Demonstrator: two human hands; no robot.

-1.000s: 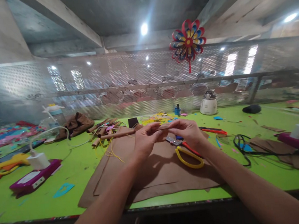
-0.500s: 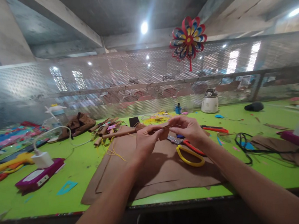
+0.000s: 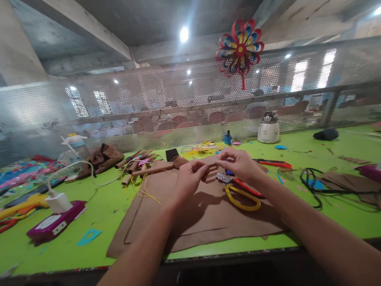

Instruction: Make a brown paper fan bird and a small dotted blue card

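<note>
Landmark: paper sheet [image 3: 204, 224]. Above it we note a paper slip [image 3: 211, 167]; on it, scissors [image 3: 248, 188]; left, a power strip [image 3: 55, 222]; behind-left, tubes [image 3: 156, 169]; behind-right, a bottle [image 3: 268, 131]; right, a cord [image 3: 303, 178], apparently crossing scraps [image 3: 355, 179].

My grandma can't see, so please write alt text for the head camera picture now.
Left hand and right hand hold a small brown piece between them, above brown sheets on a green table. Scissors lie on the sheets by the right hand; brown tubes lie farther back, to the left.
</note>
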